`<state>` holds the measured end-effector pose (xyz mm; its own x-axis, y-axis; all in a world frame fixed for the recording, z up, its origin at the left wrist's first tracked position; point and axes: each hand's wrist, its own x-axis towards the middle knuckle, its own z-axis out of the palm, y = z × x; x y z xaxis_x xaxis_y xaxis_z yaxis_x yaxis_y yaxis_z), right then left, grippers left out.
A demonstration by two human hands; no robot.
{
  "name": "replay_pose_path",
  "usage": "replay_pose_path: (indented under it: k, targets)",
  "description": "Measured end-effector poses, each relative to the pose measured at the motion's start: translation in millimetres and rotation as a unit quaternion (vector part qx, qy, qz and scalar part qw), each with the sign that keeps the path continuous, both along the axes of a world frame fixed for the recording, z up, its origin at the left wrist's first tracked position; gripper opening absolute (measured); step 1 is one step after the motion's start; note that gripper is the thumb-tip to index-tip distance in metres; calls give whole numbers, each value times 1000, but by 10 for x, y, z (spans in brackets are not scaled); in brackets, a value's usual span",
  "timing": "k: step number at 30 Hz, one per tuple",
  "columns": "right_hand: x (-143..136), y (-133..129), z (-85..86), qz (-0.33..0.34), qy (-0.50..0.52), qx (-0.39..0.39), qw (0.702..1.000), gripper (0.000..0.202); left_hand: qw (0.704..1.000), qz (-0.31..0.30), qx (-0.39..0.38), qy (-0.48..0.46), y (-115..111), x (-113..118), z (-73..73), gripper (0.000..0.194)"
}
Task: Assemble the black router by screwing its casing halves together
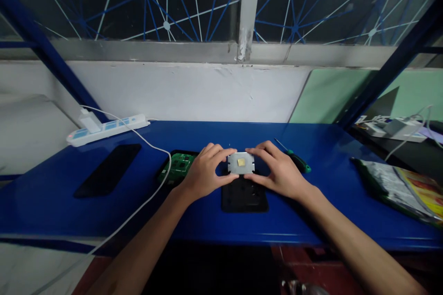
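Note:
Between my two hands is a small silver metal plate (233, 166) with notched edges and a yellowish square pad (241, 162) at its middle. My left hand (207, 168) pinches its left edge between thumb and fingers. On the opposite edge, my right hand (277, 168) grips it the same way. The plate is held above a black plastic cover (244, 198), hiding that cover's far part. Left of my left hand, a green circuit board (178, 166) sits in a black casing, partly hidden by the hand. A screwdriver (299, 161) with a green and black handle lies beyond my right hand.
On the blue table (200, 228), a black flat object (108, 170) lies to the left. A white power strip (110, 130) stands behind it, and a white cable (152, 145) runs across toward the front. A shiny package (401, 189) lies on the right. A wall rises behind.

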<state>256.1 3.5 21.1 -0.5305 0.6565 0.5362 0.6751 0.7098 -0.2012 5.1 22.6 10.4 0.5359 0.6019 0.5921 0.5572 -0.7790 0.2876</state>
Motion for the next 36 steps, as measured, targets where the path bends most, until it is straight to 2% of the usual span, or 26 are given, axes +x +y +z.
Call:
replay_pose_path:
  k: [12, 16, 20, 24, 29, 32, 36]
  targets:
    - [5, -15, -28, 12, 18, 12, 1000, 54, 998, 21, 10, 66, -9, 0, -3, 49]
    - [-19, -31, -39, 22, 34, 25, 999, 53, 992, 23, 25, 118, -27, 52, 62, 49]
    - [-53, -50, -47, 32, 69, 30, 997, 53, 992, 13, 28, 124, -74, 182, 159, 46]
    - [-58, -69, -32, 54, 130, 7, 990, 60, 998, -5, -20, 61, -119, 280, 205, 46]
    - [-48, -57, -34, 54, 141, -72, 986, 90, 990, -19, -124, -61, -144, 248, 241, 51]
    - [-67, -50, -55, 54, 111, -121, 985, 86, 980, -22, -162, -110, -156, 224, 242, 54]
    - [-94, -49, -84, 64, 123, -130, 982, 64, 970, -53, -198, -129, -193, 255, 218, 55]
